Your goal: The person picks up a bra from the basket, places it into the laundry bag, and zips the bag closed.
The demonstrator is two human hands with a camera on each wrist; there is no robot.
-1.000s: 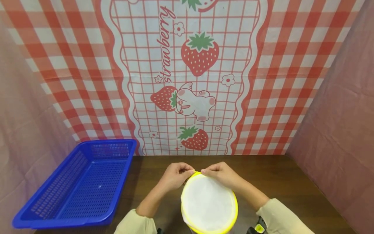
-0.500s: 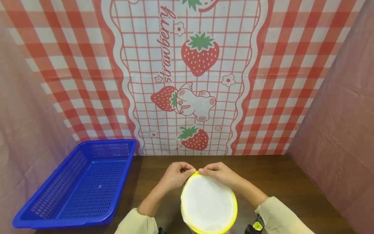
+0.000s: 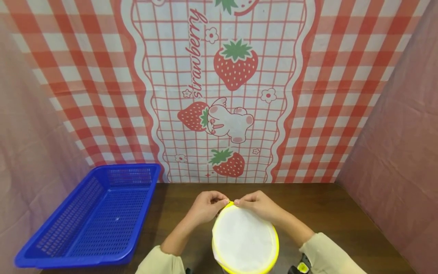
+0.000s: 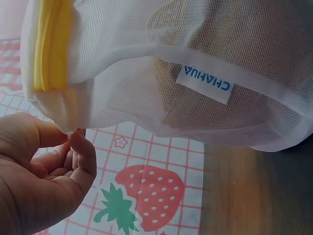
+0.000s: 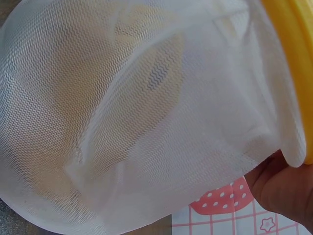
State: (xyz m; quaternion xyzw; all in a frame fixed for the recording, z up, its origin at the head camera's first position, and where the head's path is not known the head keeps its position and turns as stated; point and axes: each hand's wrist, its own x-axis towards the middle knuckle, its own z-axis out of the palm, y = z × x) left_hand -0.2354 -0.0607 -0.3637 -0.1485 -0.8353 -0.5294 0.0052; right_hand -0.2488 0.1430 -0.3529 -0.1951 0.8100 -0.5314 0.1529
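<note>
A white mesh laundry bag (image 3: 244, 239) with a yellow zipper (image 3: 276, 245) round its top stands upright at the table's front, its flat white end facing up. At the far edge of that top, my left hand (image 3: 204, 207) pinches the bag's rim between thumb and forefinger. Right beside it, my right hand (image 3: 259, 206) pinches the yellow edge, the two sets of fingertips nearly meeting. In the left wrist view a "CHAHUA" label (image 4: 205, 84) is sewn to the mesh. Something tan (image 5: 83, 93) shows blurrily through the mesh; its kind is unclear. The zipper pull is not discernible.
A blue slotted plastic basket (image 3: 102, 220) sits on the left of the dark wooden table (image 3: 342, 220). Behind the table hangs a red-and-white strawberry cloth (image 3: 232, 114). Pinkish curtains (image 3: 393, 152) close off both sides.
Both hands keep their pinch at the bag's far edge. My right fingertips shift very slightly left, then back right. The head view tips a little; the bag stays in place.
</note>
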